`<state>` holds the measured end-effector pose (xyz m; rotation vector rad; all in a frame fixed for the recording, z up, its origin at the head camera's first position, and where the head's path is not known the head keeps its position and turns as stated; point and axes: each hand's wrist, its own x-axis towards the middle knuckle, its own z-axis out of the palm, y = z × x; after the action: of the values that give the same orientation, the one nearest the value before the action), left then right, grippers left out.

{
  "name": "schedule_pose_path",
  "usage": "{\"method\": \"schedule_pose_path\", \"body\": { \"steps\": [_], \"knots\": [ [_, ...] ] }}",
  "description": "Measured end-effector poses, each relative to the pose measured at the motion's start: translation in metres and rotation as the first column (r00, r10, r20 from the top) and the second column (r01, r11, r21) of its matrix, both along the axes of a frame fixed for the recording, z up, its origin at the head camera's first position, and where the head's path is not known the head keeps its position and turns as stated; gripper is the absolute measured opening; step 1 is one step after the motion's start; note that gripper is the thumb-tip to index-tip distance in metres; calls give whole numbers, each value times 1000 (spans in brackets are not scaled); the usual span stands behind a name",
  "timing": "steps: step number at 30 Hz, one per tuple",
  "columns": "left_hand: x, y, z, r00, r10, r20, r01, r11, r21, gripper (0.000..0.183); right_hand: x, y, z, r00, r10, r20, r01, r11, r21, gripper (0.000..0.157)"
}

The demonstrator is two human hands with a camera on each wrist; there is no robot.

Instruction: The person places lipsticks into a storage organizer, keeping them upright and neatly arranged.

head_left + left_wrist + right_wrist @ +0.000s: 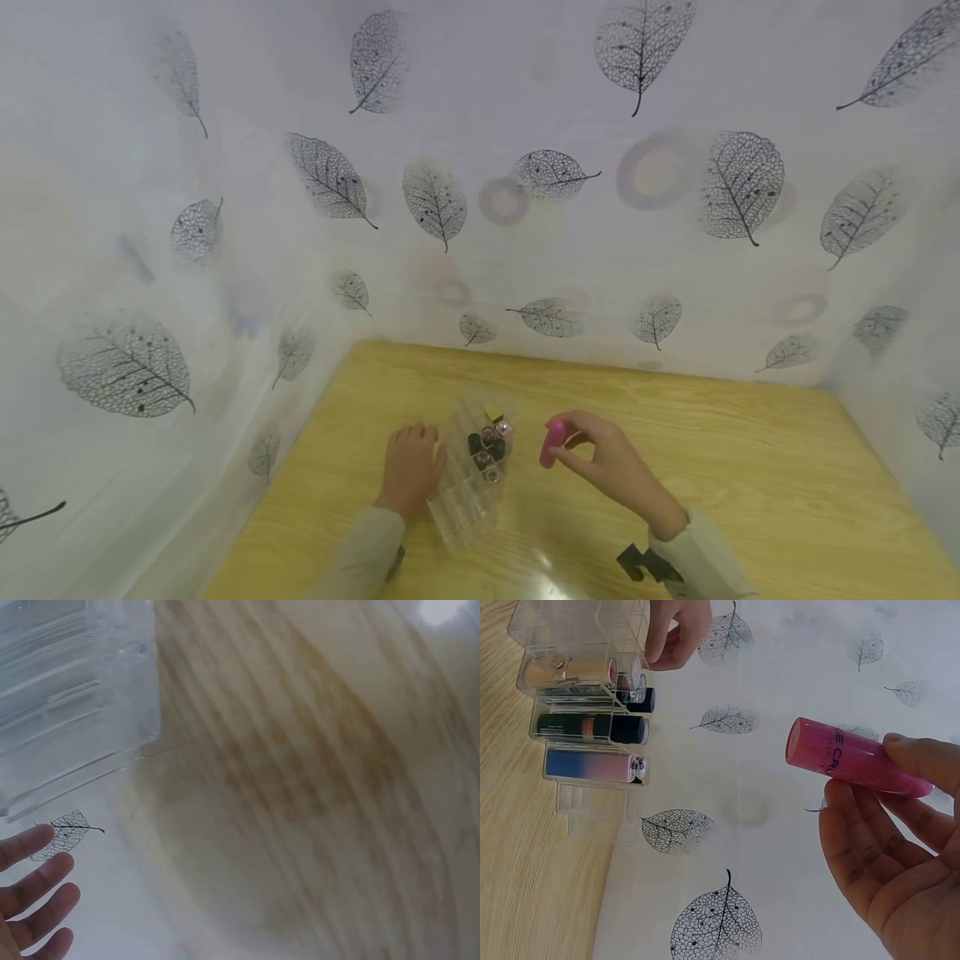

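Between fingertips and thumb, my right hand pinches a pink lipstick tube, held to the right of a clear stepped lipstick organizer. Dark lettering runs along the tube in the right wrist view. My left hand lies at the organizer's left side, thumb right at its edge; its fingers look loosely spread in the left wrist view. Several lipsticks fill part of the organizer, among them a gold one, a dark green one and a blue-to-pink one.
The organizer stands on a wood-grain table. Pale sheeting printed with skeleton leaves hangs behind the table and at both sides. A yellow-topped item sits in the organizer's far end.
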<state>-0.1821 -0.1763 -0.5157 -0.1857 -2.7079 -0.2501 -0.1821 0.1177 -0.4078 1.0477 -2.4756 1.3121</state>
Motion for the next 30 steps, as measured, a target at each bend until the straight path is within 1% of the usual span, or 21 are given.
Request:
{"method": "schedule_pose_path", "body": {
  "steps": [6,9,13,17,22,25,30],
  "knots": [
    [-1,-4,-13,1000,28,-5,-28,1000,-7,16,1,-3,-2,1000,11,2,-11,1000,-2,32],
    [-3,-5,-18,1000,24,-14,-24,1000,6,14,2,-4,-2,1000,8,7,-8,1000,1,32],
    [-4,-5,-20,999,7,-37,-7,1000,17,12,2,-8,-5,999,12,33,-12,1000,-3,31],
    [-3,-6,-20,998,0,-59,2,1000,23,12,0,-16,-11,997,36,61,-35,999,-8,30],
    [-2,-6,-20,998,3,-66,0,999,36,13,-3,-30,-23,994,66,85,-65,998,-14,28],
    [-2,-7,-21,997,5,-71,-3,999,38,13,-6,-41,-30,994,68,90,-68,998,-3,26],
    [-3,-7,-26,998,5,-57,-2,999,38,15,-13,-59,-39,992,78,98,-78,997,-2,23]
  ]
}}
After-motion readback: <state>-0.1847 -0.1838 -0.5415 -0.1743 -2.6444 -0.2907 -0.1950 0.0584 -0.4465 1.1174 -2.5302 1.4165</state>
